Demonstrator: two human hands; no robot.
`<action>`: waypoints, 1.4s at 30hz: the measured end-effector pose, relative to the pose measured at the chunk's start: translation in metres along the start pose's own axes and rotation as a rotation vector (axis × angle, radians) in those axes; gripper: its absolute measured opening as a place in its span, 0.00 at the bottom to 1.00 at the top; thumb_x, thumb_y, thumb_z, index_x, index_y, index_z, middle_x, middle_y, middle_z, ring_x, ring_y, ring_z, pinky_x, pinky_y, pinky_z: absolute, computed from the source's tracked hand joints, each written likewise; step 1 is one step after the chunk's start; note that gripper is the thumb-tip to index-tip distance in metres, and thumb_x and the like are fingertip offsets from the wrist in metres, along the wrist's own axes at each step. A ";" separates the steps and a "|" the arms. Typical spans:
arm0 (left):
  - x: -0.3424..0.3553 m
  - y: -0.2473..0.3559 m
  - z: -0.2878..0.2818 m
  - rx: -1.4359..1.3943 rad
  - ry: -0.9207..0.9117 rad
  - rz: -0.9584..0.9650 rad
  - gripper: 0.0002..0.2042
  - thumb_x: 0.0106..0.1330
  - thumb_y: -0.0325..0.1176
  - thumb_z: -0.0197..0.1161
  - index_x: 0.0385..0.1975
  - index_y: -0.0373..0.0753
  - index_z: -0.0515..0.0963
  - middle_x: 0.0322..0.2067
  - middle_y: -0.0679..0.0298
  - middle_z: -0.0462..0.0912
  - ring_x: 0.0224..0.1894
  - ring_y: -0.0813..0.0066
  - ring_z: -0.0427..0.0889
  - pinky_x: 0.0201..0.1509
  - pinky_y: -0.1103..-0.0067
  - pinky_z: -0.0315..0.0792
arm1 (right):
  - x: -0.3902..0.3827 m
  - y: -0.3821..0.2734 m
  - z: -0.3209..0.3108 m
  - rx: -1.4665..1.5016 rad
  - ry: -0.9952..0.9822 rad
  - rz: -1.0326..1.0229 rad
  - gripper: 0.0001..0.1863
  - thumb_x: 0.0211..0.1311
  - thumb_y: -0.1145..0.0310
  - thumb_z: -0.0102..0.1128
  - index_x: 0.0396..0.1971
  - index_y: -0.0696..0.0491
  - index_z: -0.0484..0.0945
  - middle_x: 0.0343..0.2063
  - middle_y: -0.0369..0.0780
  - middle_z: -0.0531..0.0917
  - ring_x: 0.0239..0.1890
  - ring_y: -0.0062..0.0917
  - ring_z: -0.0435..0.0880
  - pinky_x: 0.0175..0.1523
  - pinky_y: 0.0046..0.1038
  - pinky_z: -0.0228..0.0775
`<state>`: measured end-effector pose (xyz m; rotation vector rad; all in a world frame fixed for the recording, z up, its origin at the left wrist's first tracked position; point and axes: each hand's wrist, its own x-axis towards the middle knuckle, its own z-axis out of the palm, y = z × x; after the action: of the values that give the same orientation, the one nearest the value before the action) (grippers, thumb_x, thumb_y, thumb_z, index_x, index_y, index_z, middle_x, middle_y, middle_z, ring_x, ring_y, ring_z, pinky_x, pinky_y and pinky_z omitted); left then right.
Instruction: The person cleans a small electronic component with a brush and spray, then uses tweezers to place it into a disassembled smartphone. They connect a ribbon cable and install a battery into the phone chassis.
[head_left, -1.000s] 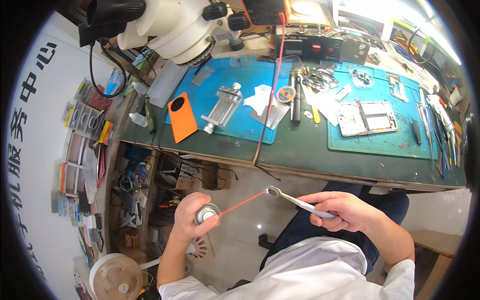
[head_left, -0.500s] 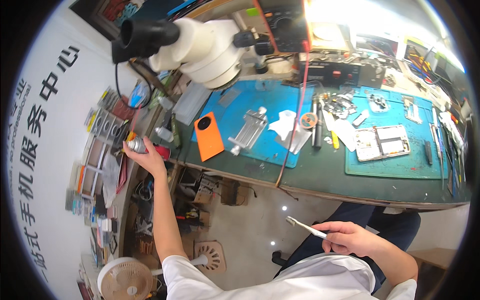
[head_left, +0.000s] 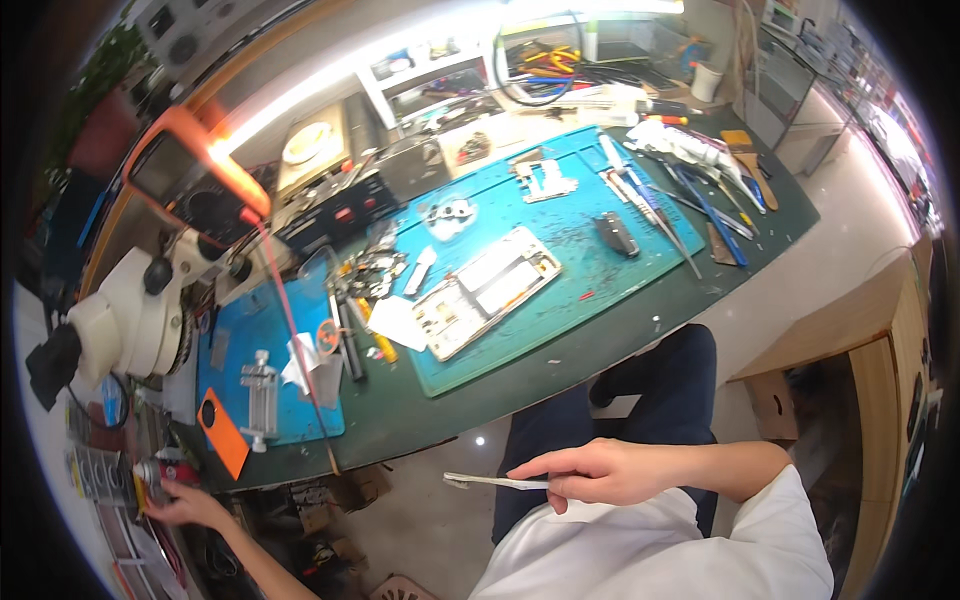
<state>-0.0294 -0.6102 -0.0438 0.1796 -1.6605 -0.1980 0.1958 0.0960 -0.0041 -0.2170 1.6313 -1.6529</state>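
Observation:
At the far left, past the bench's end, my left hand (head_left: pixel 188 504) is closed round a red spray can (head_left: pixel 182 470) with a silvery top. My right hand (head_left: pixel 595 472) is closed on a white toothbrush (head_left: pixel 492 482), held out level above my lap with its bristles toward the left. Nearest to the brush on the bench is an opened phone (head_left: pixel 487 290), its inner frame showing, on a blue-green work mat (head_left: pixel 440 378). An orange phone back (head_left: pixel 222 437) lies near the can, beside a clear clamp-like holder (head_left: pixel 262 400).
A microscope (head_left: pixel 125 315) and an orange multimeter (head_left: pixel 190 180) stand at the left. A red cord (head_left: pixel 283 300) crosses the bench. Tweezers and brushes (head_left: pixel 745 160) lie at the far right end. A small black part (head_left: pixel 615 235) sits on the mat.
My view has swung to the right, so the bench's right end now shows. The left hand still holds the spray can, the right the toothbrush, which has turned more level.

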 end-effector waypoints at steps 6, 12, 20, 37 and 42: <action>-0.052 0.326 -0.102 -0.640 -0.850 0.197 0.17 0.66 0.21 0.60 0.55 0.30 0.81 0.50 0.54 0.84 0.50 0.58 0.83 0.54 0.68 0.76 | -0.079 -0.014 -0.032 0.021 0.658 -0.242 0.26 0.80 0.76 0.50 0.74 0.55 0.70 0.39 0.37 0.88 0.39 0.17 0.83 0.49 0.23 0.77; -0.093 0.556 -0.076 -1.226 -1.160 0.481 0.12 0.63 0.19 0.72 0.45 0.32 0.85 0.40 0.56 0.86 0.39 0.56 0.86 0.41 0.68 0.80 | -0.101 0.004 -0.056 -0.573 1.189 -0.220 0.21 0.76 0.79 0.56 0.66 0.55 0.77 0.40 0.46 0.89 0.39 0.27 0.91 0.43 0.27 0.81; -0.112 0.603 -0.056 -1.018 -1.352 0.429 0.15 0.63 0.25 0.75 0.49 0.40 0.83 0.38 0.66 0.88 0.29 0.75 0.84 0.32 0.76 0.78 | -0.109 0.026 -0.077 -0.552 1.154 -0.311 0.23 0.73 0.80 0.58 0.66 0.56 0.78 0.42 0.47 0.89 0.39 0.29 0.92 0.42 0.28 0.83; -0.110 0.617 -0.058 -1.045 -1.178 0.722 0.23 0.60 0.16 0.72 0.55 0.33 0.75 0.36 0.59 0.85 0.36 0.59 0.86 0.38 0.68 0.79 | -0.033 -0.008 -0.117 -0.440 1.075 -0.427 0.28 0.69 0.77 0.63 0.68 0.59 0.71 0.48 0.51 0.85 0.46 0.47 0.88 0.49 0.40 0.81; -0.119 0.613 -0.058 -0.998 -1.099 0.661 0.20 0.62 0.20 0.70 0.54 0.35 0.75 0.35 0.59 0.82 0.36 0.60 0.84 0.40 0.68 0.79 | -0.017 -0.008 -0.119 -0.459 1.085 -0.473 0.27 0.69 0.76 0.64 0.67 0.58 0.71 0.47 0.50 0.85 0.46 0.46 0.88 0.48 0.41 0.82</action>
<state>0.0402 0.0122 -0.0096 -1.4382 -2.3383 -0.6590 0.1301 0.1971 -0.0089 0.1236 2.9640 -1.8294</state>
